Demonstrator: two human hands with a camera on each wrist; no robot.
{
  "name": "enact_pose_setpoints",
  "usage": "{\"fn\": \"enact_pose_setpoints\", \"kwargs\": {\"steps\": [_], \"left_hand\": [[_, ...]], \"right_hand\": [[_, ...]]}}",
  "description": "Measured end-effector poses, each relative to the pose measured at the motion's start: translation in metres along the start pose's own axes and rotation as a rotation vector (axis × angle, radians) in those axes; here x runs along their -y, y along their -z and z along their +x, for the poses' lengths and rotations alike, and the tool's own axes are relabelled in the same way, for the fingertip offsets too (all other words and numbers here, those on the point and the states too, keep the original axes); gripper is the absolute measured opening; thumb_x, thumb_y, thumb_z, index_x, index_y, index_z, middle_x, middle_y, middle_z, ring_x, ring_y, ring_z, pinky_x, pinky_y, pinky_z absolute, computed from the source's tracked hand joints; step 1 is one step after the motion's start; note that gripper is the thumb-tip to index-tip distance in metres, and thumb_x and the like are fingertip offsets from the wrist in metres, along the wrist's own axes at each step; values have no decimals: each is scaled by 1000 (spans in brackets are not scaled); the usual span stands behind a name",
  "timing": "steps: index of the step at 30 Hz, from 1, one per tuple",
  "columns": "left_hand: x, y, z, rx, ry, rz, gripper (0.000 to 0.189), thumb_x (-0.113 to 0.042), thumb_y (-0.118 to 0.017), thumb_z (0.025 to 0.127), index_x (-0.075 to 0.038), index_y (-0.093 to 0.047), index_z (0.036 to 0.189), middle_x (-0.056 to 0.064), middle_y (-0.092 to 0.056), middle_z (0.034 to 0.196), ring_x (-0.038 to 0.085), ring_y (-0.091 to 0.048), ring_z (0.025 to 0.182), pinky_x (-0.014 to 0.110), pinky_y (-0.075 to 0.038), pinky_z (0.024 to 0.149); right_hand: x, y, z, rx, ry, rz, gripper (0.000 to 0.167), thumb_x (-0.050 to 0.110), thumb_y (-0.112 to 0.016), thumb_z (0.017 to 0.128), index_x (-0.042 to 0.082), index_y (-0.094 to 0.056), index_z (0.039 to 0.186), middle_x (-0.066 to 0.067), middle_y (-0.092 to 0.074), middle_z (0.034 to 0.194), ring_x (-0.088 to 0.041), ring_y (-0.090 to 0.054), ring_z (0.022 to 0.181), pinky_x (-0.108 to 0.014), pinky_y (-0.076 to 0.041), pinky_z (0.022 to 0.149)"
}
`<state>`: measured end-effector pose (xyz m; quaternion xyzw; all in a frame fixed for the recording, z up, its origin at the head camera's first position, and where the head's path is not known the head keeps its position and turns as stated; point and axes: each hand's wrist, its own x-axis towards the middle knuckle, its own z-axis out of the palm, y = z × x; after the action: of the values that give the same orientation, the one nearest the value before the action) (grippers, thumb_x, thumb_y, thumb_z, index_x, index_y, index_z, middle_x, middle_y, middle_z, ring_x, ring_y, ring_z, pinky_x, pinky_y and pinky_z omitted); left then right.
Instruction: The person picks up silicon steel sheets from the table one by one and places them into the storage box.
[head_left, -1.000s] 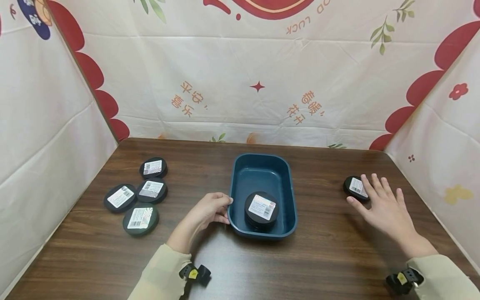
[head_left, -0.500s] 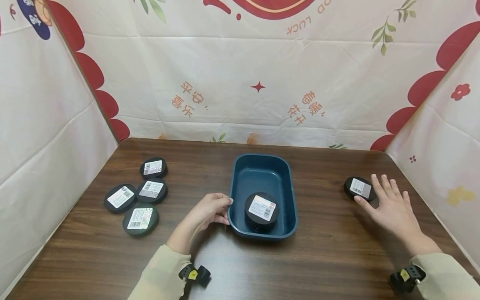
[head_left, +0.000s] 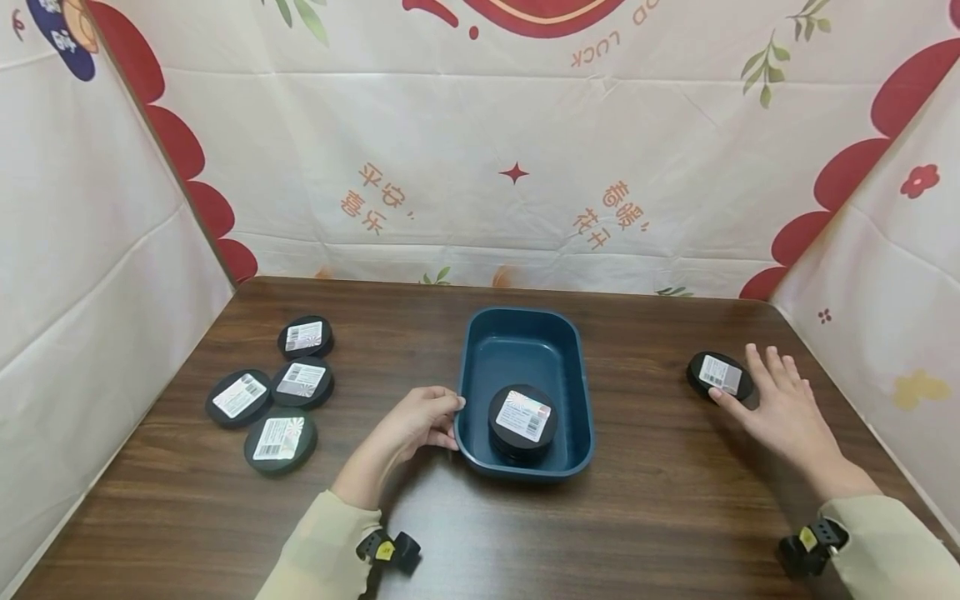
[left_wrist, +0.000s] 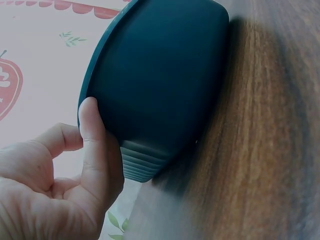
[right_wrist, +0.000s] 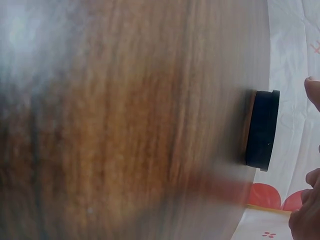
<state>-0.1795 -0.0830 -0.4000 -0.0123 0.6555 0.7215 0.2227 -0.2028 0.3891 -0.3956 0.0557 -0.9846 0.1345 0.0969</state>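
My left hand (head_left: 423, 421) pinches the left rim of a dark blue rectangular plastic bin (head_left: 558, 329), thumb on one side of the wall and fingers on the other. The left wrist view shows this grip on the bin (left_wrist: 160, 65) close up. Inside the bin, near its front, lies a round black tin (head_left: 522, 419) with a white barcode label; it looks stacked on another. My right hand (head_left: 791, 421) hovers with spread fingers beside and above another labelled black tin (head_left: 718, 373). In the right wrist view, a gap separates that tin (right_wrist: 262, 131) from the fingers (right_wrist: 312, 92).
Several similar round tins sit in a cluster at the left: one at the back (head_left: 305, 336), one in the middle (head_left: 302, 381), one at far left (head_left: 238, 397), and a greenish one in front (head_left: 281, 442). A printed cloth (head_left: 450, 125) hangs behind the wooden table (head_left: 645, 525).
My right hand has shifted a little to the right, showing more of the tin's label. My left hand and the bin have stayed in place.
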Motion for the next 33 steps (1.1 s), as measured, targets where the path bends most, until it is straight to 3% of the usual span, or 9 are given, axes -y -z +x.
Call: {"fn": "enact_pose_setpoints", "kwargs": {"steps": [8,21,33], "left_hand": [[0,0,0,-4,3,-2,21,-9,-52,87,9,-48,97,3,-52,61,10,-52,51,22,-52,49],[0,0,1,-4,0,0,23,-9,-52,87,10,-48,98,3,-52,61,10,-52,52,22,-52,49],[0,0,1,-4,1,1,19,-9,-52,87,8,-49,95,3,-52,61,10,-52,51,22,-52,49]], "right_hand": [[-4,0,3,27,-14,45,94,47,-56,88,-3,-3,147,-41,0,143,-52,9,133,-65,-2,105],[-7,-5,15,80,-90,103,108,52,-61,84,-12,3,142,-42,1,142,-54,1,132,-68,-11,102],[-9,-7,22,159,-138,155,109,52,-59,85,-16,7,139,-42,3,141,-56,-4,131,-66,-13,102]]}}
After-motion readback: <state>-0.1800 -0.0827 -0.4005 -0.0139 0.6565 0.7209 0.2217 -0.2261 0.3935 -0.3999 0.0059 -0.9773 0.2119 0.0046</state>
